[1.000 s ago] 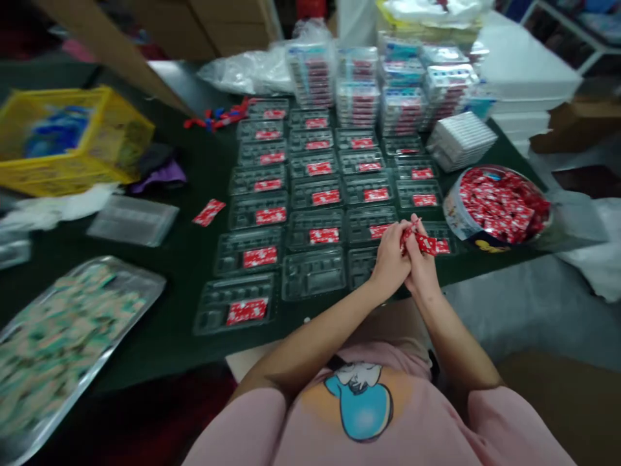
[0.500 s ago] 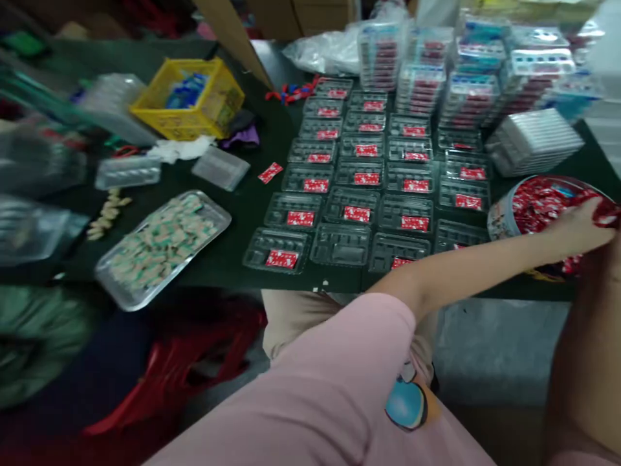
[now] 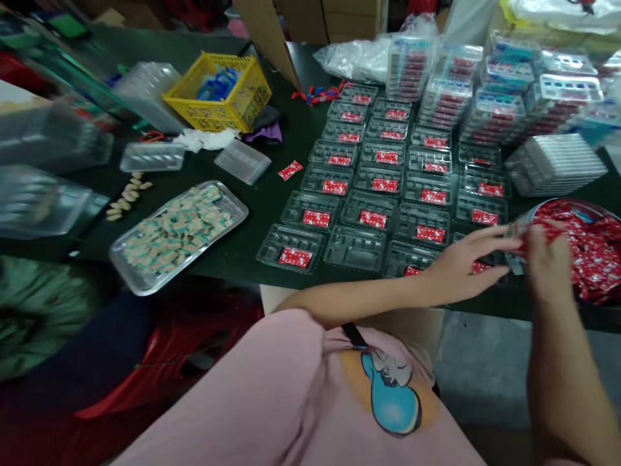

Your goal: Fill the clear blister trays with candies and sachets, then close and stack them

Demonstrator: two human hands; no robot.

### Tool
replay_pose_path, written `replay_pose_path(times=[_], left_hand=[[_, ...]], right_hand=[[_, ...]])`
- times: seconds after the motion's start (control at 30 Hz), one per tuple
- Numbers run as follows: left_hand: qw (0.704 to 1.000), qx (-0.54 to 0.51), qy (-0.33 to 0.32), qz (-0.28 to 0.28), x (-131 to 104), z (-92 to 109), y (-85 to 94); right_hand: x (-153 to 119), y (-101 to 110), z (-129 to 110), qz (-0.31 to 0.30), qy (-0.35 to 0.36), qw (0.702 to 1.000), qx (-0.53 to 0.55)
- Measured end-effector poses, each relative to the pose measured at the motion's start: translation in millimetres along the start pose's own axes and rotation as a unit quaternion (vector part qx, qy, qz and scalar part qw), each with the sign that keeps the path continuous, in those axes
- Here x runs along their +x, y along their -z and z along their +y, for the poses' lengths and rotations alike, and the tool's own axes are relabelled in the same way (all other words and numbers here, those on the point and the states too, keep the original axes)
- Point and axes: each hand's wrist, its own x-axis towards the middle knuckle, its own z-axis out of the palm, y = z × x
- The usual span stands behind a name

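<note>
My left hand (image 3: 468,268) reaches right over the near trays, its fingers stretched out and apart, the tips close to the red packets in my right hand. My right hand (image 3: 548,265), blurred, grips one or more red printed packets (image 3: 546,234) at the left rim of a round tub. The tub holds a heap of similar red packets (image 3: 596,252). Rows of clear plastic trays (image 3: 356,249) cover the table left of my hands. Most have one red packet (image 3: 295,257) lying in them; one in the front row has none.
A metal tray (image 3: 233,210) of small beige and green pieces lies left. Behind it stands a yellow basket (image 3: 218,116) with blue items. Tall stacks of packed trays (image 3: 446,97) line the back right, with stacked empty trays (image 3: 557,165) beside the tub. One red packet (image 3: 290,170) lies loose.
The view has swung to the right. My left hand has drawn back left from over the tub, its fingers spreading. My right hand now shows at the tub's left rim with red packets.
</note>
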Motion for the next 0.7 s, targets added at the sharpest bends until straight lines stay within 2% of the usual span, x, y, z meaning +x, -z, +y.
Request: replay_pose_path(times=[0.03, 0.07, 0.17, 0.27, 0.33, 0.4, 0.5, 0.7], left_hand=[[1.000, 0.000, -0.020, -0.013, -29.3, 5.7, 24.5], [0.999, 0.010, -0.032, -0.030, -58.2, 10.0, 47.1], [0.996, 0.084, 0.004, -0.024, -136.3, 15.6, 98.3], [0.982, 0.167, 0.086, 0.029, -193.5, 15.3, 124.6], [0.969, 0.200, 0.129, 0.073, -220.0, 14.7, 132.5], [0.958, 0.217, 0.156, 0.108, -238.7, 13.9, 135.8], [0.951, 0.223, 0.172, 0.131, -255.5, 11.2, 136.7], [0.947, 0.221, 0.181, 0.144, -262.6, 3.6, 140.1]], right_hand=[[-6.6, -23.8, -17.3, -0.039, -0.023, 0.999, 0.028], [-14.0, -48.4, -34.8, -0.081, -0.013, 0.995, 0.065], [-39.2, -116.7, -83.8, -0.154, 0.090, 0.983, 0.044], [-63.5, -166.2, -119.3, -0.242, 0.199, 0.948, -0.055], [-75.3, -188.8, -133.1, -0.279, 0.224, 0.922, -0.148], [-82.5, -204.7, -139.6, -0.294, 0.225, 0.903, -0.217], [-86.2, -217.7, -139.9, -0.288, 0.236, 0.896, -0.243], [-86.2, -216.4, -130.1, -0.286, 0.284, 0.892, -0.205]])
